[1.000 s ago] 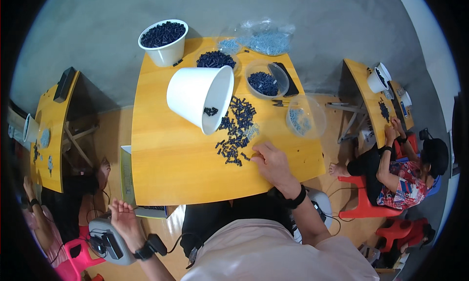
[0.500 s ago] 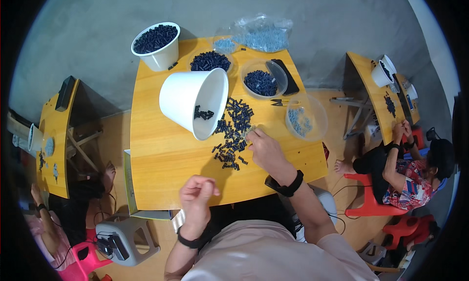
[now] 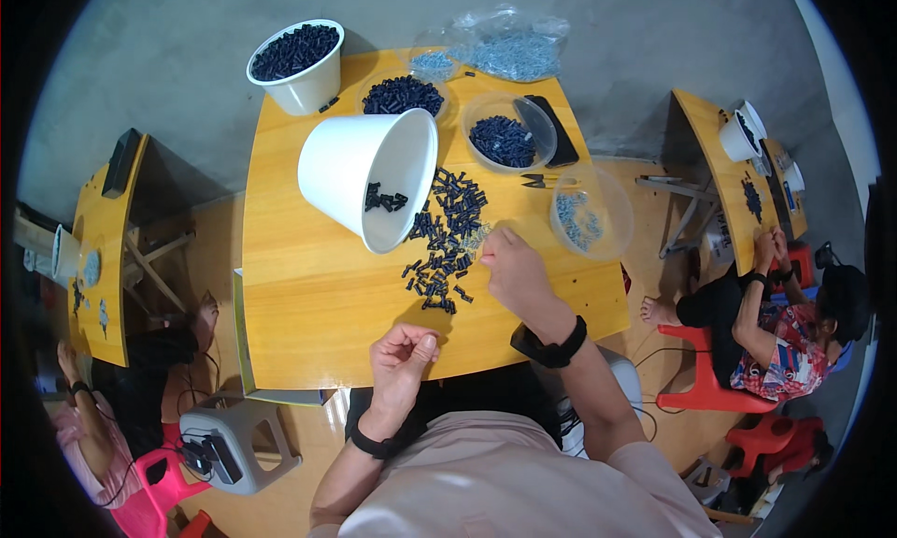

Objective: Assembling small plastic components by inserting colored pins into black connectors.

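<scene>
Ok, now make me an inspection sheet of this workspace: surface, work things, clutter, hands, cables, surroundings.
Surface: yellow table, a few small dark specks at right.
Work things: loose black parts beside the mouth of a tipped white bucket; small pale pieces by the right hand.
Clutter: clear plastic bag, dark-handled tool, flat black item.
Hands: left at the near edge, fingers curled; right by the pale pieces, fingers bent. Cannot tell whether either holds anything.
Cables: dark cables at the left grey stool; more on the right.
Surroundings: grey wall; seated co-workers at side tables, left and right.
</scene>
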A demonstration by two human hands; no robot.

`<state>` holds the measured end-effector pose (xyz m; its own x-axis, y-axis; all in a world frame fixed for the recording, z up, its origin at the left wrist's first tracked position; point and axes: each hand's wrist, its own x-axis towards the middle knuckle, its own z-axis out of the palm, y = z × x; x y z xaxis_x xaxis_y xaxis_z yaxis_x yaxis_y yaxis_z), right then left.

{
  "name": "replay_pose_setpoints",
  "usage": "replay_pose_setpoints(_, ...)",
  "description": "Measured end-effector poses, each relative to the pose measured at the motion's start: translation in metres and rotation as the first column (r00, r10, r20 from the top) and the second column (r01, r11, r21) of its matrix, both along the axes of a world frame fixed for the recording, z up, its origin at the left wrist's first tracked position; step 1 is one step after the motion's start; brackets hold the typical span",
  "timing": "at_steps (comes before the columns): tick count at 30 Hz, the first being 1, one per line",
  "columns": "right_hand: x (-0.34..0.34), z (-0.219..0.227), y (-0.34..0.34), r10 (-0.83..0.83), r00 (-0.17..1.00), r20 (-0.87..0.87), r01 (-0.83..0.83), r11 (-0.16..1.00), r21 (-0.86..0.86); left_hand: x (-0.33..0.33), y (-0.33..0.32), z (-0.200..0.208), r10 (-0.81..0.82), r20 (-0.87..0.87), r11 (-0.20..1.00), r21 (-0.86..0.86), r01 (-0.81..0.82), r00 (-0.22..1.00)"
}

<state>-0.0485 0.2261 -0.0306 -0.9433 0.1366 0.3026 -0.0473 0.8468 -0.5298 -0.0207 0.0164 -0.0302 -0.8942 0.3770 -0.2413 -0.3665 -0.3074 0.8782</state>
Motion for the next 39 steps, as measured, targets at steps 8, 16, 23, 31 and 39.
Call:
replay_pose_setpoints(8,-0.017,0.038,-0.011,0.129,0.989,-0.067,-0.139,0.977,-0.165,-0.002,-0.004,-0.009,0.053,-0.049,0.996,-0.075,-0.056,0.997)
replay_pose_setpoints(16,-0.052,0.046,-0.021,0.148,0.984,0.098,-0.145,0.989,-0.035,-0.008,-0.008,-0.016,0.011,-0.289,0.964,-0.25,-0.086,0.957)
replay_pose_setpoints(23,-0.082,0.012,-0.025,0.197,0.963,0.184,-0.216,0.972,0.088,-0.009,-0.008,-0.023,-0.013,-0.293,0.963,-0.262,-0.068,0.956)
replay_pose_setpoints(31,-0.084,0.01,-0.032,0.137,0.948,0.287,-0.187,0.97,0.155,-0.01,-0.007,-0.023,-0.01,-0.317,0.956,-0.281,-0.084,0.949)
replay_pose_setpoints(39,-0.079,0.016,-0.033,0.066,0.928,0.366,-0.148,0.969,0.199,-0.01,-0.009,-0.025,-0.064,-0.381,0.938,-0.337,-0.075,0.922)
